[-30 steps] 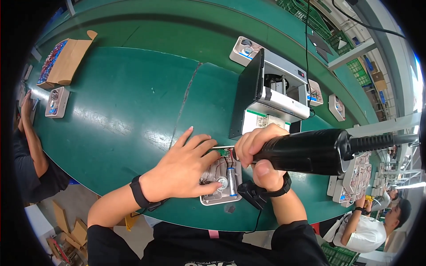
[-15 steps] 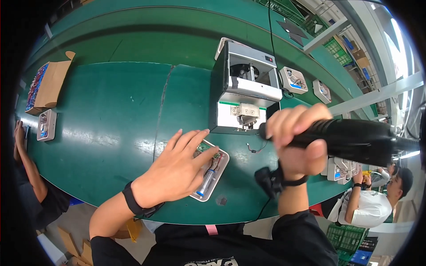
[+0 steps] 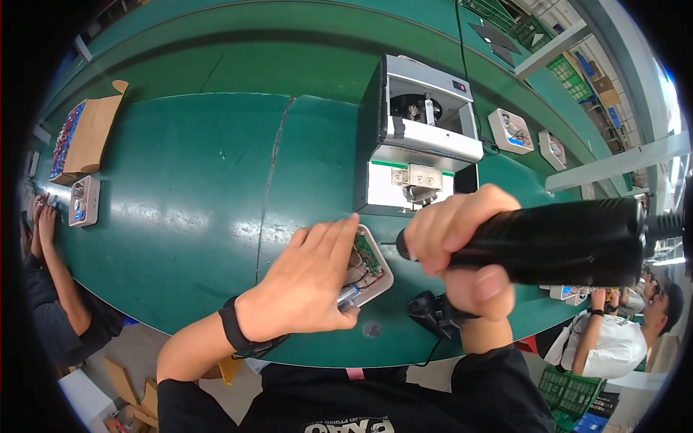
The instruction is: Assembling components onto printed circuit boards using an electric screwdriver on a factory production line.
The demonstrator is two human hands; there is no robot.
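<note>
My right hand [image 3: 465,249] is wrapped round a black electric screwdriver [image 3: 556,242], held almost level above the table. Its tip end points left, toward a white plastic housing [image 3: 388,278] on the tabletop. Inside the housing are a green circuit board [image 3: 369,257], thin wires and a blue-and-silver cylinder [image 3: 348,294], partly hidden. My left hand [image 3: 303,281] grips the housing from its left side, fingers together along the far end and thumb at the near end. The hand covers the housing's left part.
A grey-and-black machine [image 3: 422,137] stands just beyond the housing. More filled white housings lie beside it [image 3: 511,131] and at the left [image 3: 84,200], near a cardboard box [image 3: 94,137] of small parts. People sit at both sides. A cord trails from the black wrist device [image 3: 433,314].
The screwdriver has come left and nearer the housing. My left hand's spread fingers have drawn together on the housing, uncovering more of the circuit board. The whole view has shifted slightly.
</note>
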